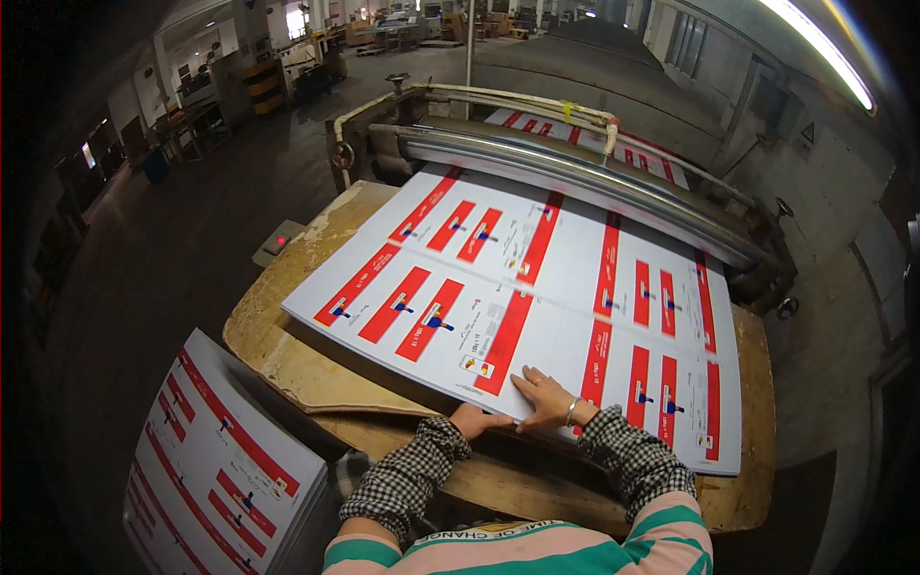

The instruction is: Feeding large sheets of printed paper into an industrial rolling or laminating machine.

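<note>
A broad stack of large white printed sheets (565, 326) with red bands and small blue pictures lies on a worn wooden table. At its near edge is my left hand (476, 420), thumb stretched along the edge toward the right; its other fingers are hidden. Close beside it, my right hand (547, 399) rests on the top sheet with fingers outstretched and its thumb down at the edge. A ring and a bracelet show on the right hand and wrist. Checked sleeve covers are on both forearms.
A metal roller machine (575, 177) spans the far side of the table (278, 326), with sheets beyond it. Another pile of printed sheets (206, 460) stands low at the left. A small box with a red light (277, 243) sits at the table's left edge. Handwheels (788, 308) jut out right.
</note>
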The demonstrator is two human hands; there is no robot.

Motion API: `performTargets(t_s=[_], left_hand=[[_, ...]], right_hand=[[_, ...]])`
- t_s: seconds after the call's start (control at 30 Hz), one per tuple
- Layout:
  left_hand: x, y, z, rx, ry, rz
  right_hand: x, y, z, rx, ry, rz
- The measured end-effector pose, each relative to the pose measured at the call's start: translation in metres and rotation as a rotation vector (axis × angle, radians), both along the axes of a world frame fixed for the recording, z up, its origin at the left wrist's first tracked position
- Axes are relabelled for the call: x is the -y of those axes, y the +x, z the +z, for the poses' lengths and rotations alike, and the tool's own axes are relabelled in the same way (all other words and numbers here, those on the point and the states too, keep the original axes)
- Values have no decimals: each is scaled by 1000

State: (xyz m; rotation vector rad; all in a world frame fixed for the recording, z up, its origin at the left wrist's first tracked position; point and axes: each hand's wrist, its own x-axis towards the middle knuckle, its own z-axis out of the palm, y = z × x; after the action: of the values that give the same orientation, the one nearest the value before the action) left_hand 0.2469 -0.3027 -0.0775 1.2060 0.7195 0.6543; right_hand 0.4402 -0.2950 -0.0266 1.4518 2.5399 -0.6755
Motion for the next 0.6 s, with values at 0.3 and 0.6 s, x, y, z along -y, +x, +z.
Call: performTargets(t_s=[0.3, 0.6], left_hand=[[-2, 14, 3, -383, -88, -48], [-23, 21, -8, -199, -205, -20]], right_hand=[[-19, 32, 70, -456, 32, -81], [-9, 30, 0, -442, -11, -85]])
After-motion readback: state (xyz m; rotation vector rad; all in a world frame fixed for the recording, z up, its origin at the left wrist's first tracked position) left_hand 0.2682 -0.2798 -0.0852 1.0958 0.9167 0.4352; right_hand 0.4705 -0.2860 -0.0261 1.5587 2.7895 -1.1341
